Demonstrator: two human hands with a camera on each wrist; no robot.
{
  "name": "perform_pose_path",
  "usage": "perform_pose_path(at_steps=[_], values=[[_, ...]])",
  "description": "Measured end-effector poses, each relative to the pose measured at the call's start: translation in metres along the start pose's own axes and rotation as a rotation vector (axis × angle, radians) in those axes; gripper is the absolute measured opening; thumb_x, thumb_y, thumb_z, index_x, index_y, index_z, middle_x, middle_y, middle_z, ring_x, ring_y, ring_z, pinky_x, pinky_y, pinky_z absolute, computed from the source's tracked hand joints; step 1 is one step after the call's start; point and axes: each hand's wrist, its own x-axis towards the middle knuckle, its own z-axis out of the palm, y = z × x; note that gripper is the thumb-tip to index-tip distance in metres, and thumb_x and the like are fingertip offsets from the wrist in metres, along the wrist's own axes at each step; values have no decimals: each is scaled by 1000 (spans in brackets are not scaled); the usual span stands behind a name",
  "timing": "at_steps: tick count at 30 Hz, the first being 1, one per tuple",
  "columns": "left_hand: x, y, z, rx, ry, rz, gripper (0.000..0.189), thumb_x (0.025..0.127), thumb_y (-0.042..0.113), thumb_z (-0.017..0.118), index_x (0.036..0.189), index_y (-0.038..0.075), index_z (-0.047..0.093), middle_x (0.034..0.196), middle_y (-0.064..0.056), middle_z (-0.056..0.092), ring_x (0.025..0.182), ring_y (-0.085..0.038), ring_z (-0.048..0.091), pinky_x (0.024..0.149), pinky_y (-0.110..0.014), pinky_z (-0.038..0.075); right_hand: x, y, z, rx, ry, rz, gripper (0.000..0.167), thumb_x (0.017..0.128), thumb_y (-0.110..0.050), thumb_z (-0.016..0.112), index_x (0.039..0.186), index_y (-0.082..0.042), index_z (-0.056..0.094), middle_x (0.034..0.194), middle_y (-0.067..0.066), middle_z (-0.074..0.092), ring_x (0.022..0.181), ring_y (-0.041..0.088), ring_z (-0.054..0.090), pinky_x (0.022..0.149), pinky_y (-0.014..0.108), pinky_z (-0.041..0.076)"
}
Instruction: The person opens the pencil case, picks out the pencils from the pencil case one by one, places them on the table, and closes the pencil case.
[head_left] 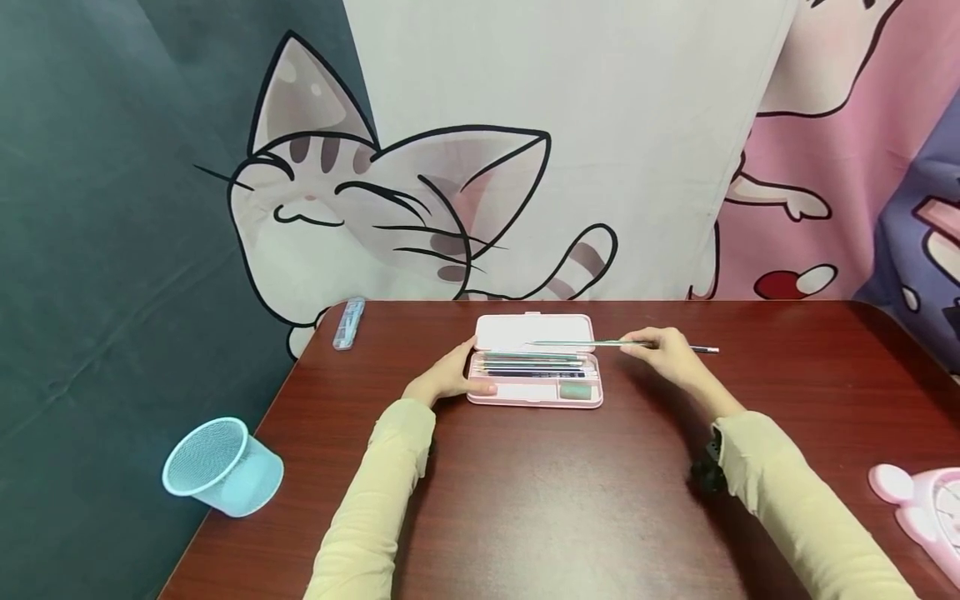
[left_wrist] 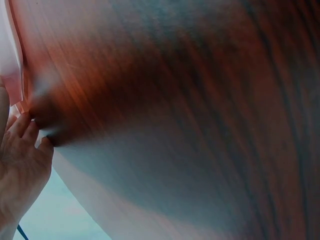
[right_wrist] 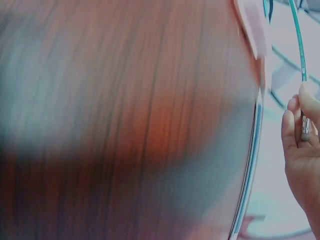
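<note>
A pink pencil case (head_left: pixel 535 402) lies on the table with its lid (head_left: pixel 532 332) folded back. Several pencils (head_left: pixel 532 364) sit side by side in its upper compartment, and a green eraser (head_left: pixel 575 391) is in the lower right one. My left hand (head_left: pixel 447 377) holds the case's left end, thumb over the front corner and fingers along the side. Just right of the case, my right hand (head_left: pixel 663 354) pinches a long green pencil (head_left: pixel 570 342) near its end. That pencil lies level, its far part overlapping the lid in the head view.
A light blue mesh pen cup (head_left: pixel 243 475) lies tipped at the table's left edge. At the back left is a small blue packet (head_left: pixel 348 323). A pink clock-like object (head_left: pixel 930 508) stands at the right. Behind the wooden table (head_left: pixel 570 500) hangs a cartoon-printed curtain.
</note>
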Motion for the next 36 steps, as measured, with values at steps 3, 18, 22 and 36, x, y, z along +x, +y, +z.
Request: perform_pose_path(at_steps=[3,18,22,36], values=[[1,-1,0,5,-2,-4,105,70,39,77,147,9,13,150,-14,25,138,-26,26,112,-40,24,-8,12,-17,-35,20,-13,16,82,-11,68,93,0,70,86,18,68,69,-8,49,62,8,39],[3,-4,0,1,-10,-2,106,70,40,77,147,9,12,151,-12,23,138,-25,24,112,-40,23,-44,66,-73,-197,49,161,24,80,-15,70,93,5,69,88,25,67,65,-14,41,60,8,33],[3,-3,-1,6,-12,-12,106,70,41,76,147,9,12,151,-12,22,139,-25,23,113,-40,23,-40,66,-72,-237,30,139,23,78,-14,71,93,4,69,84,22,68,63,-8,44,59,15,37],[1,-2,-1,-9,-9,-1,105,70,40,77,147,8,13,150,-13,23,138,-25,24,112,-41,23,-32,56,-60,-272,110,148,24,75,-5,71,95,7,65,85,26,60,80,33,52,64,33,36]])
